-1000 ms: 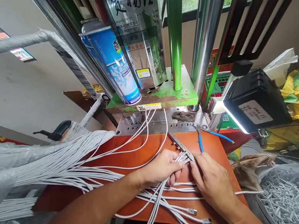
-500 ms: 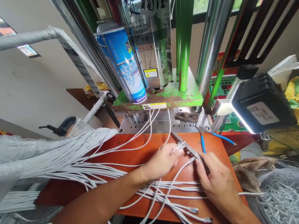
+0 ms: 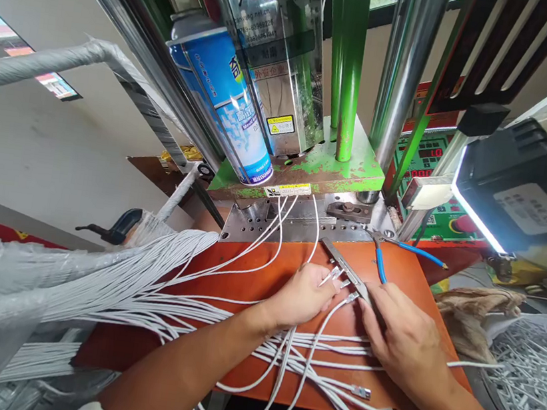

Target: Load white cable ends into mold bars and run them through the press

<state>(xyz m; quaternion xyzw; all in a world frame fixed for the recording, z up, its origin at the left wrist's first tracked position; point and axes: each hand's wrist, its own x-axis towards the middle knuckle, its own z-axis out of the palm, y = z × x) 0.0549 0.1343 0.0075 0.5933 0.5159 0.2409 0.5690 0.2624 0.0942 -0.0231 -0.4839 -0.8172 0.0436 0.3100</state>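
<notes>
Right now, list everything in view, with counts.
Spray can: one, blue and white, at the press.
Press frame: one, green and steel, behind the board.
Mold plate: one, steel, at the board's far edge.
Work board: one, orange, under the hands.
Pliers: one pair, blue handles, on the board.
Metal strip: one, steel, between the hands.
White cables: many, white, across the board.
Work lamp: one, black, lit, far right.
Rag: one, tan, right of the board.
Left hand: bare, pinching cable ends.
Right hand: bare, at the strip.
</notes>
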